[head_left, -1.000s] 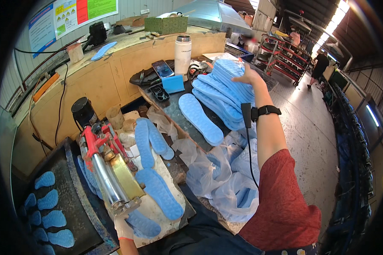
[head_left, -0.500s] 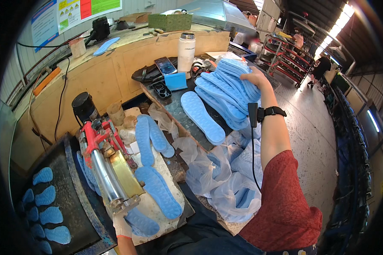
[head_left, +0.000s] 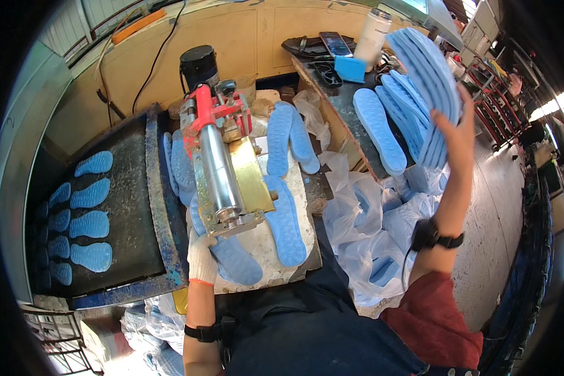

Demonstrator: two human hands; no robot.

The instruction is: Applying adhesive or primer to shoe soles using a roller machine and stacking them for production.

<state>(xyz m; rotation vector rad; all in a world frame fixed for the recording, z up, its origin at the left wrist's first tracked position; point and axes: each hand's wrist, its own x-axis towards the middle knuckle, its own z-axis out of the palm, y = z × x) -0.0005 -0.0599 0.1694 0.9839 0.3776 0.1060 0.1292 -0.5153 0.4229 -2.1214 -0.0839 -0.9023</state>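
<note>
My bare right hand [head_left: 455, 128] grips a thick stack of light-blue shoe insoles [head_left: 427, 81], tilted up over the dark side table. Under and beside it lie more insoles [head_left: 402, 100], with one single insole [head_left: 380, 130] apart to their left. My left hand [head_left: 202, 258], in a white glove, is at the near end of a machine with a shiny steel roller [head_left: 221, 178] and red frame. Its fingers are hidden behind the roller's end bracket. Touching or close beside that hand is an insole [head_left: 238, 260]. Other insoles [head_left: 286, 219] lie on the pale worktop [head_left: 247, 247] right of the roller.
On the left, a dark conveyor belt [head_left: 131, 213] carries several insoles. Clear plastic bags [head_left: 357, 216] of insoles stand below the side table [head_left: 332, 103]. That table also holds a phone [head_left: 336, 44], a blue box [head_left: 349, 69] and a white bottle [head_left: 373, 39].
My right hand has taken hold of a stack of insoles and lifted its edge up off the pile. My gloved left hand stays at the roller's end. The view has swung left and down.
</note>
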